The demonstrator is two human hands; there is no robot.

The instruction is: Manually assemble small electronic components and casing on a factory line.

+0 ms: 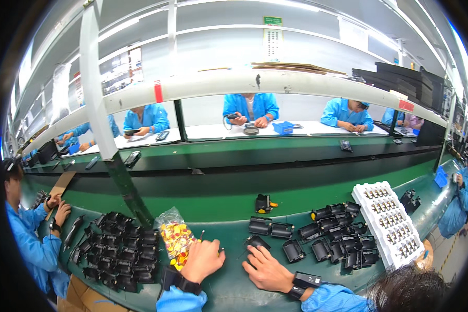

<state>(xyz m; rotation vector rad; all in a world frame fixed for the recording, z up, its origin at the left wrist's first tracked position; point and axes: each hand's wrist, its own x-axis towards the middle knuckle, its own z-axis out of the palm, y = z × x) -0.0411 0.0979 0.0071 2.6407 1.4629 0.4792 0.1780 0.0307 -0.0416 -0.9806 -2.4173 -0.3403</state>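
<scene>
My left hand [204, 261] is closed, with its fingers curled, beside a clear plastic bag [167, 216] of small yellow and red parts. A thin dark tip shows just above its knuckles; what the fingers hold is hidden. My right hand [268, 270] lies low over the green bench with its fingers apart. Its fingertips reach the near edge of a black plastic housing [257, 242], which has thin wires at its left. Two more black housings [271, 227] sit just beyond, and another [294, 250] lies right of the hand.
A heap of black housings [120, 249] covers the left side; another group [343, 234] lies right. Beyond it stands a white tray [356, 193] with rows of metal parts. A black-and-yellow piece [265, 204] lies ahead. A slanting post [125, 182] rises left. Co-workers sit around.
</scene>
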